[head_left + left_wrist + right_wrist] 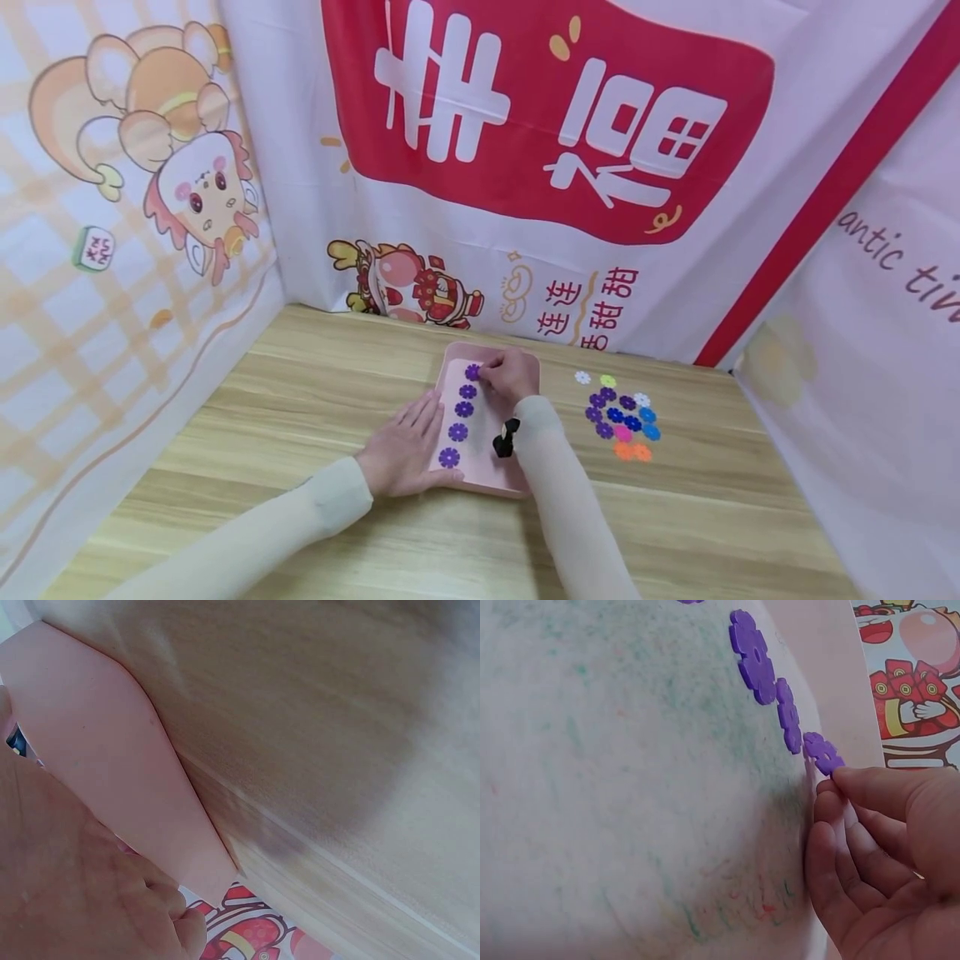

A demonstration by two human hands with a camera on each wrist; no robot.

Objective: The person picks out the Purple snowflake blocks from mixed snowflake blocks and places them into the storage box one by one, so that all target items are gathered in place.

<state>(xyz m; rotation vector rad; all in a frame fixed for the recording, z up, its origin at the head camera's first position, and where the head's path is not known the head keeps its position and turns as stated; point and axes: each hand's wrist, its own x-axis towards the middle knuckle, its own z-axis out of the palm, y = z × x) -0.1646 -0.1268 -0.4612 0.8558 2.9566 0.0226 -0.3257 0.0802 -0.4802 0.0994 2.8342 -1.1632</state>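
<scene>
Head view: the left hand point(401, 446) rests with straight fingers on the pink tray point(491, 475); the right hand point(513, 375) pinches the farthest purple flower point(472, 372) inside. Left wrist: this hand lies along the tray's side. Right wrist: the flower is held by its edge.

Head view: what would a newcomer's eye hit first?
Probably the big red panel with white characters, at the top. Next, the row of purple flower pieces along the left side of the pink tray, the right hand pinching the farthest. Then the multicoloured flower pieces on the table, right of the tray.
</scene>
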